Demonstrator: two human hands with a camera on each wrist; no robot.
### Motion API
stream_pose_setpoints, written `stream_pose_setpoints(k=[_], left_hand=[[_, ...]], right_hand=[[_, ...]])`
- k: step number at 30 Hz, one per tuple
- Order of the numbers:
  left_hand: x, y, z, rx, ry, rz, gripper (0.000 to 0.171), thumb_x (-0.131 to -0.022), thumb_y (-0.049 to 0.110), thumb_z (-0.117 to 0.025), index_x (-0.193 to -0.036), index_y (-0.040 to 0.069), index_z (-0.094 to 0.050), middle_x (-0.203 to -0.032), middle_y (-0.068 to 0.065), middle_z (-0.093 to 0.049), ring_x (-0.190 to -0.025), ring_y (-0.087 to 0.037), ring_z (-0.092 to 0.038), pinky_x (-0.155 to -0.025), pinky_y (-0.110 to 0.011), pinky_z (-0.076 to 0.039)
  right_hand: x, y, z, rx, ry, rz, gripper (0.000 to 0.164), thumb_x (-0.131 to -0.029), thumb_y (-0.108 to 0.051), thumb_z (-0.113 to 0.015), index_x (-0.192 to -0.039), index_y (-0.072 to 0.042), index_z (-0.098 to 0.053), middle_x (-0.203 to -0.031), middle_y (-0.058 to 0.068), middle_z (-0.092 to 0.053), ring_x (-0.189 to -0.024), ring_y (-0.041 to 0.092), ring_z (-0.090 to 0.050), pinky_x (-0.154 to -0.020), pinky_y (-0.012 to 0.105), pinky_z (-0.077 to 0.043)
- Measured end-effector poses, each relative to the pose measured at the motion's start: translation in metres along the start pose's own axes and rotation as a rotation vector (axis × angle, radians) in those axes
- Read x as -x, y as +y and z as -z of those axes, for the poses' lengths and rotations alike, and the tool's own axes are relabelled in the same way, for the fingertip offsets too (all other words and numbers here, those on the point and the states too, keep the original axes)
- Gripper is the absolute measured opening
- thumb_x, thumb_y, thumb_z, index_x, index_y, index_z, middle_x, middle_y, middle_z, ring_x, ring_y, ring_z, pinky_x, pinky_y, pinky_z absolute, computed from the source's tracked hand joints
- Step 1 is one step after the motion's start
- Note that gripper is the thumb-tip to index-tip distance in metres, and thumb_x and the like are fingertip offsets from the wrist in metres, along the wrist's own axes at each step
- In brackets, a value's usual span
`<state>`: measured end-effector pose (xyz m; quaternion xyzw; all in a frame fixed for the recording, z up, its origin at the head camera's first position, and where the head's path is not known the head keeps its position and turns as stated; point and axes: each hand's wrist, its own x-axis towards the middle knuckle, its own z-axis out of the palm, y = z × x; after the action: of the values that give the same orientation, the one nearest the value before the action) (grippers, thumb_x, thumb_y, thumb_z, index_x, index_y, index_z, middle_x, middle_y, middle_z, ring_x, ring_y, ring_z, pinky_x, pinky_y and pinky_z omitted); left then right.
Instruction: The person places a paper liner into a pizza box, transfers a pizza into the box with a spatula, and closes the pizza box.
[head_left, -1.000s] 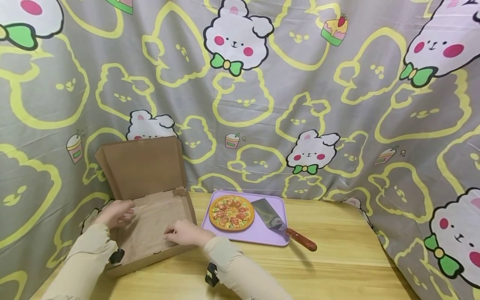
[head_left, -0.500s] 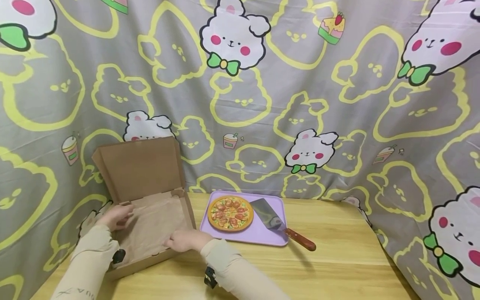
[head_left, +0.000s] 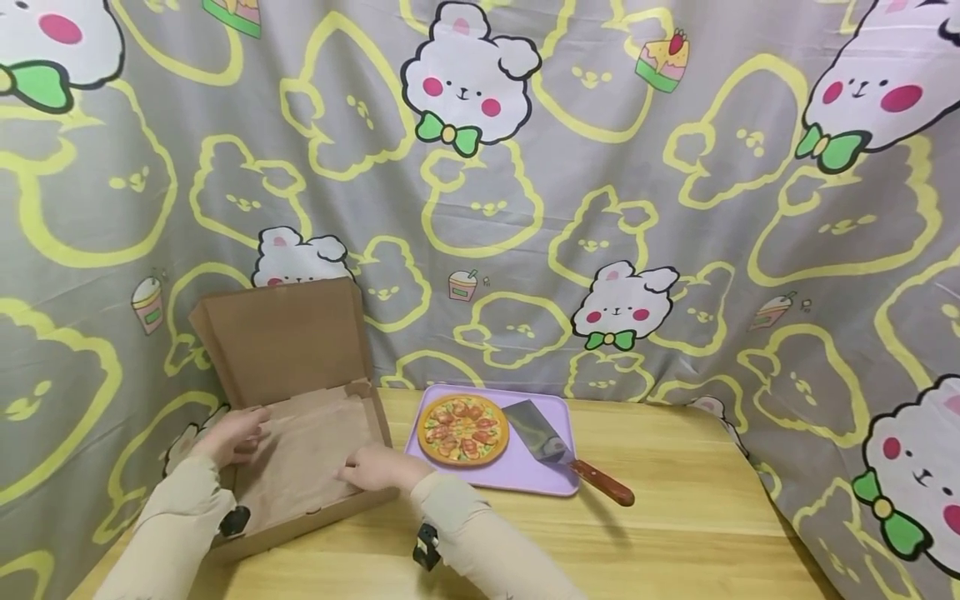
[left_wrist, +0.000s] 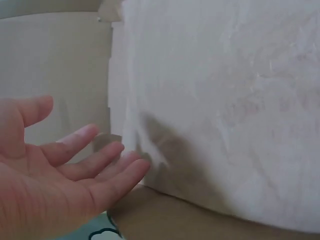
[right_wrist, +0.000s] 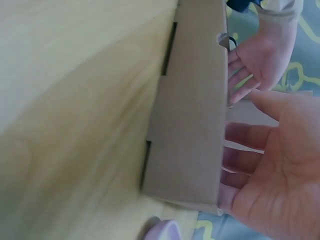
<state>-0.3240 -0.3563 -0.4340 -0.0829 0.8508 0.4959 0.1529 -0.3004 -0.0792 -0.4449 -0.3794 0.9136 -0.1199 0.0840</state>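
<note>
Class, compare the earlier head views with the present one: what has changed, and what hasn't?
The right hand has shifted slightly rightward over the open cardboard box. Nothing was visibly picked up or released. The left hand, box, pizza, purple tray and spatula stayed essentially put.

I can read no words, numbers or brands from my end. On the printed curtain [head_left: 405,200], the pictured drink cups [head_left: 462,285] carry small green labels [head_left: 152,317], but any lettering there is too small for me to tell. Through the left wrist view, I see faint marks or creases on the paper lining [left_wrist: 215,75], too blurred to call writing.
</note>
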Motion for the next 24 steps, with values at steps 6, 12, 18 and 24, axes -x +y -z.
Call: stream_pose_setpoints(k=[6,12,18,24], left_hand=[[0.018,0.007,0.004,0.014,0.019,-0.043,0.067,-0.104,0.04,-0.029,-0.142,-0.015,-0.027,-0.146,-0.039,-0.029,-0.106,-0.027,-0.062,-0.097,-0.058,-0.046],[0.03,0.011,0.009,0.003,-0.02,-0.054,0.069,-0.105,0.041,-0.029,-0.146,-0.013,-0.022,-0.142,-0.034,-0.043,-0.114,-0.032,-0.061,-0.095,-0.052,-0.05],[0.046,0.007,0.009,-0.003,-0.056,-0.055,0.067,-0.105,0.04,-0.032,-0.142,-0.016,-0.028,-0.132,-0.03,-0.056,-0.107,-0.025,-0.065,-0.091,-0.047,-0.054],[0.056,-0.001,-0.007,0.077,-0.098,-0.041,0.062,-0.105,0.037,-0.031,-0.142,-0.014,-0.029,-0.124,-0.027,-0.059,-0.1,-0.022,-0.063,-0.085,-0.05,-0.054]], right_hand=[[-0.013,0.009,0.012,-0.034,0.029,0.02,0.033,-0.1,-0.035,-0.05,-0.107,-0.013,-0.073,-0.105,-0.002,-0.074,-0.095,0.009,-0.067,-0.081,0.016,-0.049],[-0.03,0.014,0.026,-0.111,0.044,0.044,0.034,-0.101,-0.035,-0.048,-0.118,-0.012,-0.067,-0.113,0.003,-0.072,-0.101,0.012,-0.067,-0.085,0.018,-0.05],[-0.047,0.014,0.025,-0.283,0.15,0.019,0.037,-0.103,-0.034,-0.045,-0.124,-0.009,-0.062,-0.124,0.006,-0.067,-0.113,0.016,-0.063,-0.094,0.021,-0.049],[-0.059,0.013,0.009,-0.387,0.215,-0.016,0.035,-0.103,-0.031,-0.046,-0.115,-0.004,-0.066,-0.113,0.009,-0.069,-0.102,0.015,-0.064,-0.087,0.021,-0.049]])
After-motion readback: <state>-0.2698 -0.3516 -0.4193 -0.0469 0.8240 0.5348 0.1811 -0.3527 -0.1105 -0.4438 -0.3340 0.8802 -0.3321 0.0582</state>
